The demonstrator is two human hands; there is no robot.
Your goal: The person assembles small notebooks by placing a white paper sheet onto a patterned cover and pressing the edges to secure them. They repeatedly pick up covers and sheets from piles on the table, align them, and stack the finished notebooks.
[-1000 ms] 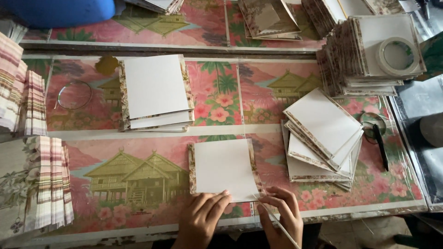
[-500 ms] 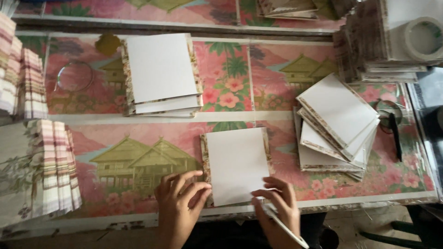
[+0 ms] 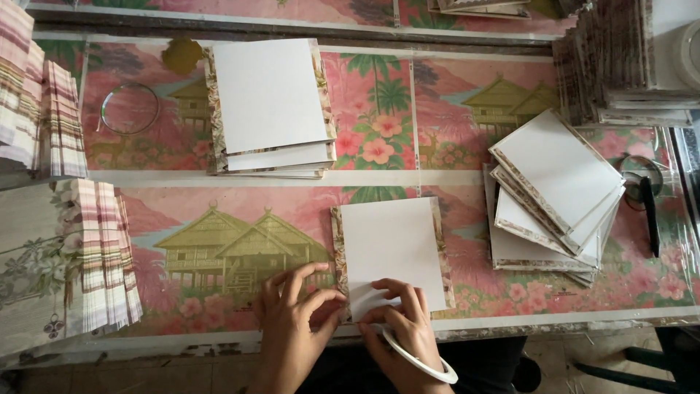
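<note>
A white card (image 3: 394,244) lies on a sheet of patterned paper whose floral edges show at its left and right sides, near the table's front edge. My left hand (image 3: 295,317) pinches the card's lower left corner. My right hand (image 3: 401,314) presses the lower edge beside it and holds a white curved strip (image 3: 419,357) that sticks out toward me. Both hands touch the card's bottom edge.
A stack of white cards on patterned paper (image 3: 270,109) sits behind. A fanned pile of covered cards (image 3: 554,190) lies right, a tall stack (image 3: 620,62) far right. Patterned paper stacks (image 3: 65,255) stand left. A clear ring (image 3: 130,108) and a black tool (image 3: 649,215) lie on the table (image 3: 219,241).
My hands have shifted from the table edge up onto the card's lower edge, fingers now folding at its bottom left corner. The view has moved closer.
</note>
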